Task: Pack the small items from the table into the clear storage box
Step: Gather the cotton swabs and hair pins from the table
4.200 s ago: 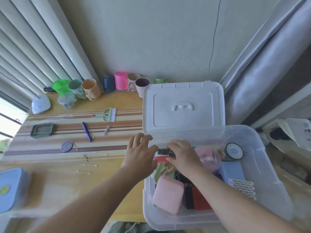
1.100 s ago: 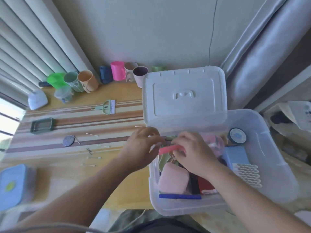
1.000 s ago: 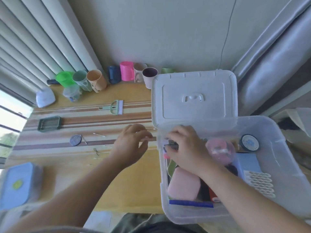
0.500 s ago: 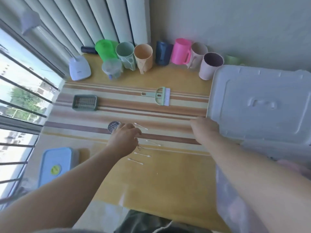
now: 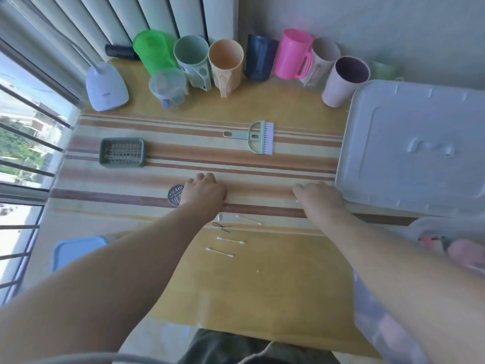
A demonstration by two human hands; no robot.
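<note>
My left hand (image 5: 204, 191) rests knuckles-up on the striped cloth, fingers curled down, right beside a dark round disc (image 5: 174, 196). My right hand (image 5: 319, 197) lies on the cloth by the white lid (image 5: 414, 153), fingers bent down; what is under either hand is hidden. Three cotton swabs (image 5: 231, 240) and a thin black hairpin (image 5: 221, 227) lie between my forearms. Farther back are a green brush (image 5: 253, 137) and a green grid tray (image 5: 122, 152). The clear storage box (image 5: 380, 324) sits at the lower right with pink items inside.
Several cups (image 5: 225, 65) line the back wall, beside a white lamp base (image 5: 106, 86). A blue lidded container (image 5: 76, 249) stands at the left edge under my forearm. A window with bars runs along the left side.
Both hands left the box and moved left onto the cloth. The view swung left, so the box is mostly out of frame. The left hand edged forward beside the disc.
</note>
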